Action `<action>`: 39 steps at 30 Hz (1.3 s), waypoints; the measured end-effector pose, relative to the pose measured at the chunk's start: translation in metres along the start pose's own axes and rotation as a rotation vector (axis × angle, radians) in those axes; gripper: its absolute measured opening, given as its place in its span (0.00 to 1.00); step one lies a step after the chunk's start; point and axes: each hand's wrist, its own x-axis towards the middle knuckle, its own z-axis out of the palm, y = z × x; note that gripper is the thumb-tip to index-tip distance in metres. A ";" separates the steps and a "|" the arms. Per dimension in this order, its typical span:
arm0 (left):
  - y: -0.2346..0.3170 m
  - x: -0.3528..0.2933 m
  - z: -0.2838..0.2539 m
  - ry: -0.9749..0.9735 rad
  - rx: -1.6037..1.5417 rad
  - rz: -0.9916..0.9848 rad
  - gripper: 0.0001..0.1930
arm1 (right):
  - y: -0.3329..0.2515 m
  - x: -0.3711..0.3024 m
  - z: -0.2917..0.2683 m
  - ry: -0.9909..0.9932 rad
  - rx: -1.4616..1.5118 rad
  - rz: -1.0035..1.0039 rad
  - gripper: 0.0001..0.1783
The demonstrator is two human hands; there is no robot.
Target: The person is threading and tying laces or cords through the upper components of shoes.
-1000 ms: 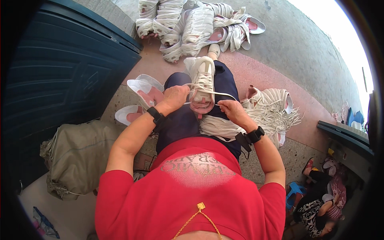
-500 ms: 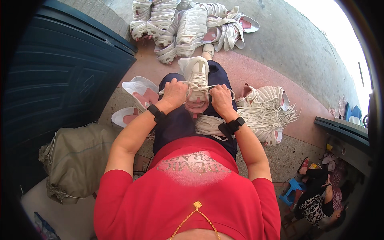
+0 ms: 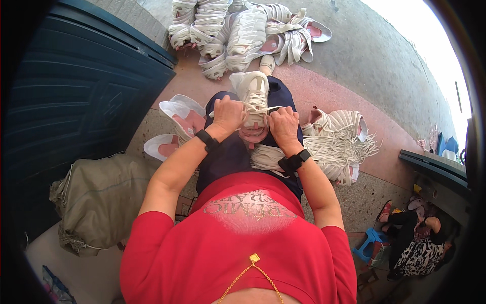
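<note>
A white shoe upper with pink lining at its near end rests between my knees, toe away from me. Its white shoelace runs through the eyelets and crosses the near end. My left hand is closed, pinching one part of the lace at the upper's left side. On the opposite side, my right hand grips the other part, fingers bent together. The lace stretches between both hands above the tongue. Below the upper, a bundle of loose white laces lies on my lap.
Beyond my feet are stacked white uppers. More uppers lie at left, and a laced pile sits at right. A dark blue door and an olive sack stand left. Another person sits lower right near a blue stool.
Both hands keep hold of the lace, with only slight shifts of position. The lace loop beyond my right hand shows less now. The person at lower right has changed posture.
</note>
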 end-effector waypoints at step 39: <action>0.096 -0.093 -0.305 -0.068 -0.939 1.036 0.13 | -0.006 0.101 -0.147 0.001 0.730 0.209 0.14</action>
